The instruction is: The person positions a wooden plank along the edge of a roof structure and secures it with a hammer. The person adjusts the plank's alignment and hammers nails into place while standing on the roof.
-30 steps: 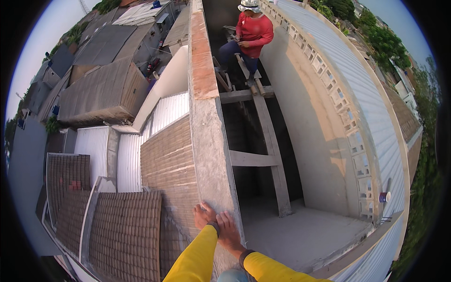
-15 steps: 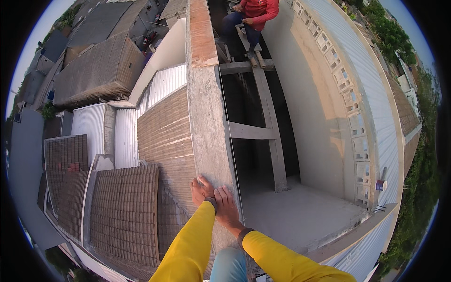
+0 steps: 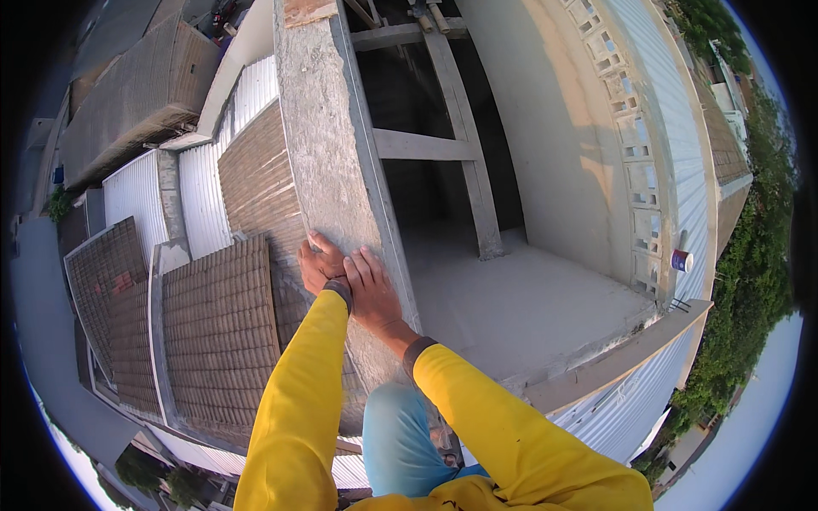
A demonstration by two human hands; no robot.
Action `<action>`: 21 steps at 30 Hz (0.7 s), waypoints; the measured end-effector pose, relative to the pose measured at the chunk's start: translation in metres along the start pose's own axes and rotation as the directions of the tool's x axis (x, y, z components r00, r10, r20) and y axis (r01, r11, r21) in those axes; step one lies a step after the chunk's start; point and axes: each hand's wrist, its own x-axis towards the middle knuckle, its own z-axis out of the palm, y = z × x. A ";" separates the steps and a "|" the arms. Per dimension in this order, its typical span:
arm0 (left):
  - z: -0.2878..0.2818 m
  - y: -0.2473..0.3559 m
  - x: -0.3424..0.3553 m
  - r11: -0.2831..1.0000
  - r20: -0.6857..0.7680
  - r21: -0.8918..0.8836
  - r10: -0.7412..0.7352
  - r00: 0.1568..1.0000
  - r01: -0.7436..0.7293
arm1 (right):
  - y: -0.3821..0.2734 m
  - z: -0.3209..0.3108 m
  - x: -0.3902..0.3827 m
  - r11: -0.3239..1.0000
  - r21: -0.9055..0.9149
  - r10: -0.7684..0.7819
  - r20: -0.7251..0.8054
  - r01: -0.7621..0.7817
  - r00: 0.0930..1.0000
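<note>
While the left fingers bend loosely on the wall, the right fingers lie extended

The concrete wall has a narrow top, grey and rough. On it the left hand rests near the left edge, and the right hand rests just beside, touching it. A reddish strip, perhaps brick, covers the far part, which the view cuts off.
</note>
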 end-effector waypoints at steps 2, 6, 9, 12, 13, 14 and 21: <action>0.001 -0.004 0.001 1.000 -0.012 0.004 -0.012 1.000 0.012 | -0.002 0.004 -0.003 1.000 0.000 -0.008 -0.009 0.008 1.000; -0.004 -0.004 -0.005 0.999 -0.024 -0.024 -0.040 0.999 0.039 | -0.002 0.006 -0.006 1.000 0.011 -0.005 -0.003 0.005 1.000; 0.003 -0.005 0.001 0.994 0.087 -0.089 -0.062 0.994 0.070 | 0.002 0.003 -0.004 1.000 0.006 -0.005 -0.038 0.005 0.999; 0.010 -0.023 0.012 0.988 0.132 -0.137 -0.059 0.989 0.077 | -0.001 0.004 -0.006 0.999 0.027 -0.021 -0.071 0.023 0.997; 0.011 -0.023 0.013 0.988 0.127 -0.139 -0.054 0.990 0.072 | 0.000 0.005 -0.006 0.999 0.025 -0.024 -0.077 0.026 0.997; 0.012 -0.023 0.013 0.988 0.120 -0.137 -0.052 0.991 0.068 | 0.000 0.005 -0.006 0.998 0.052 -0.020 -0.086 0.024 0.996; 0.021 -0.022 0.028 0.993 0.082 -0.114 -0.032 0.996 0.041 | -0.016 -0.007 -0.034 0.983 0.180 0.058 -0.161 -0.029 0.985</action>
